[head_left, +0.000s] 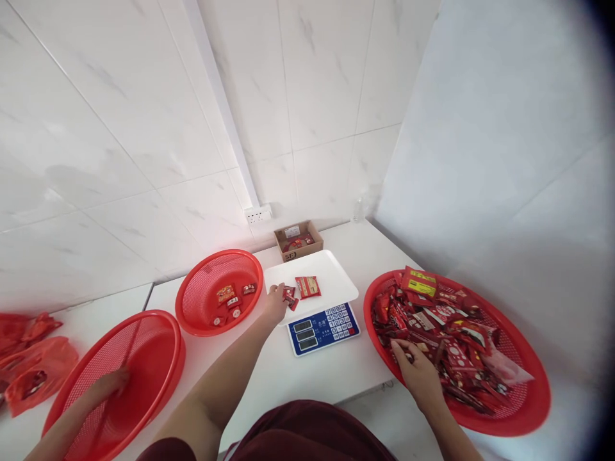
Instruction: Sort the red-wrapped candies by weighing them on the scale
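My left hand (275, 305) reaches to the white tray (331, 269) of a weighing scale (323, 328) and holds a small red snack packet (289, 297) at the tray's left edge. A larger red packet (307, 286) lies on the tray just right of it. My right hand (417, 372) rests palm down on a heap of red snack packets (446, 333) in a wide red basket (528, 410) at the right; its fingers touch the packets, and a grip on one is not visible.
A red basket (192, 307) behind the left holds a few small packets. A nearer red basket (158, 358) has another person's hand (109, 384) in it. Red plastic bags (29, 371) lie far left. A cardboard box (298, 240) stands by the wall near a socket (258, 214).
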The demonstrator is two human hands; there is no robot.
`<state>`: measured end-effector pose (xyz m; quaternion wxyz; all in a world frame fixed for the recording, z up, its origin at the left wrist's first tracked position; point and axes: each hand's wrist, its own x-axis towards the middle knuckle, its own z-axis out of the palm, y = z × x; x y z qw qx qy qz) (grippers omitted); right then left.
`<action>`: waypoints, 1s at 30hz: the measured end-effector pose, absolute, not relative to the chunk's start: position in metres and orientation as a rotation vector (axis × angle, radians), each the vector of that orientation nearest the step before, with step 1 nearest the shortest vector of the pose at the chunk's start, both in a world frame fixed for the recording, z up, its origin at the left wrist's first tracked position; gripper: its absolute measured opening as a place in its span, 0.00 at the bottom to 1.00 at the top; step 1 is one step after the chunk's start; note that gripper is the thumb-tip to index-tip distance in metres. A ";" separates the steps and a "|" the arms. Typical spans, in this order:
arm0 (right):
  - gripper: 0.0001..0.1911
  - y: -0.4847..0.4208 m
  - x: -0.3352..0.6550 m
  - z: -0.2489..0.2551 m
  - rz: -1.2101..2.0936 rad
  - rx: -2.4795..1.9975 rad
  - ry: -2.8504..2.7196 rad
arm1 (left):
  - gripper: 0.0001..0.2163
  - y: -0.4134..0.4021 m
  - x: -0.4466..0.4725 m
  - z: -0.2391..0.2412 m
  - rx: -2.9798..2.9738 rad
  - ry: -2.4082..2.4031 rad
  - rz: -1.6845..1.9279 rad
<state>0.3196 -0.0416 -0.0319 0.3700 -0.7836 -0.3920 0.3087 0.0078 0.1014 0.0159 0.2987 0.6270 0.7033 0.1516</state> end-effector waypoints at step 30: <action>0.29 -0.046 0.309 -0.015 0.695 -1.845 -0.910 | 0.24 0.014 0.071 0.025 1.909 1.118 0.485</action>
